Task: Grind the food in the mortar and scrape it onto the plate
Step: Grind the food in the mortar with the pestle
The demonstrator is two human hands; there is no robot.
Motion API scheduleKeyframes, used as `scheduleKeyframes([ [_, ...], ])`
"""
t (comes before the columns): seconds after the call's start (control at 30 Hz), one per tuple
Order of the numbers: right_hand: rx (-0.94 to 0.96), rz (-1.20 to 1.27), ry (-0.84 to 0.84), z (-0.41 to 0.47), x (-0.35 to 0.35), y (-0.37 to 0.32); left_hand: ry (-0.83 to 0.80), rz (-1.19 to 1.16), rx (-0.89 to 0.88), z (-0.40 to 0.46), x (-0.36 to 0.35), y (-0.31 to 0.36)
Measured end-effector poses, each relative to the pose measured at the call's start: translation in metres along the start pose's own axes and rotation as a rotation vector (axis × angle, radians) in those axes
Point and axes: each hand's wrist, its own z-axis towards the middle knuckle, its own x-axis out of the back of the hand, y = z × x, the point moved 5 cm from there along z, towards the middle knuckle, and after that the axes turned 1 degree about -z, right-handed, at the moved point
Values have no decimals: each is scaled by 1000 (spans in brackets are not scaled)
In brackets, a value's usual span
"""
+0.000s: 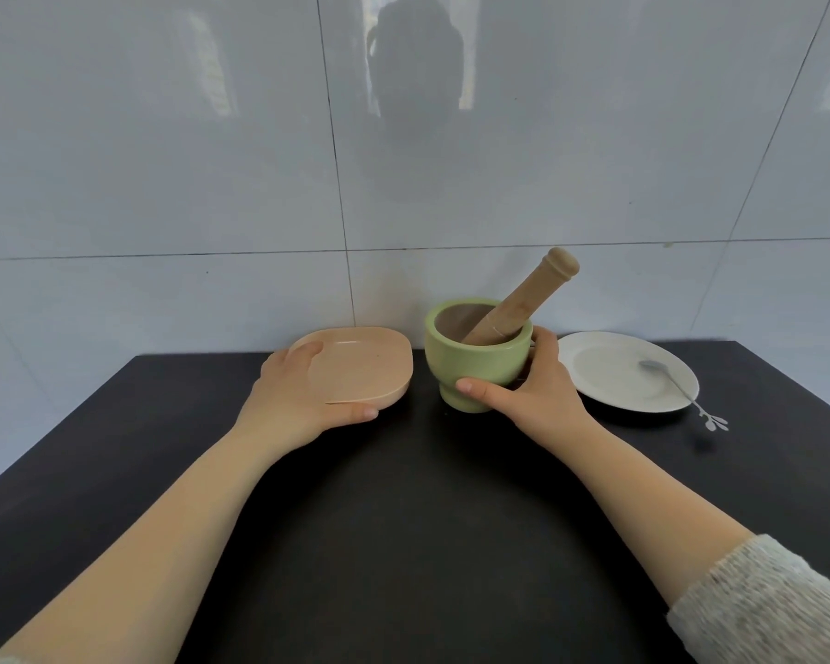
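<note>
A light green mortar (470, 364) stands at the back middle of the dark table. A wooden pestle (523, 297) leans in it, its handle pointing up and right. My right hand (535, 388) wraps the mortar's right side, thumb across its base. A peach plate (370, 364) lies just left of the mortar. My left hand (303, 390) grips its near left rim, thumb under the front edge. I cannot see any food inside the mortar from this angle.
A white plate (595, 371) sits right of the mortar with a silver spoon (676, 388) resting on it, the handle hanging over the rim. A tiled wall (212, 160) rises right behind the table (403, 519).
</note>
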Motion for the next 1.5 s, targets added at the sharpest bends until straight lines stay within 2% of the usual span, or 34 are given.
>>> scheduleKeyframes([
  [0.4,-12,5,-12,-2,0,-2,8,80,41,-22,9,17],
  [0.57,-32,91,-18,-3,0,-5,135,130,-132,-35,16,48],
  [0.67,-52,158,20,0,3,-11,134,114,-245,-38,11,74],
  [0.8,-111,313,169,15,19,-21,73,132,-339,-32,-3,102],
  [1.03,-105,483,272,36,40,-43,20,-150,-430,-11,-26,133],
  [1.13,-101,528,279,47,42,-54,45,-324,-369,-1,-32,144],
  [1.3,-85,630,225,58,34,-73,52,-682,-117,14,-39,148],
  [1.5,-101,665,162,67,15,-94,-28,-841,35,17,-47,146],
])
